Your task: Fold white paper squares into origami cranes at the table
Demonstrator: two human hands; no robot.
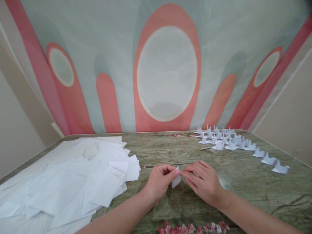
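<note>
Above the middle of the table, my left hand pinches a small folded white paper between thumb and fingers. Part of the paper hangs below the thumb, and a thin point sticks up above it. My right hand is closed, its fingertips pressed together at the paper's right edge. Whatever bit of paper lies between those fingertips is hidden. To the right, several folded paper birds stand in rows on the table, with the closest bird near the right side.
A wide, loose heap of white paper sheets covers the table's left part. The wood-patterned tabletop bears a printed flower band at its front. Behind the far edge rises a backdrop with coral and white shapes.
</note>
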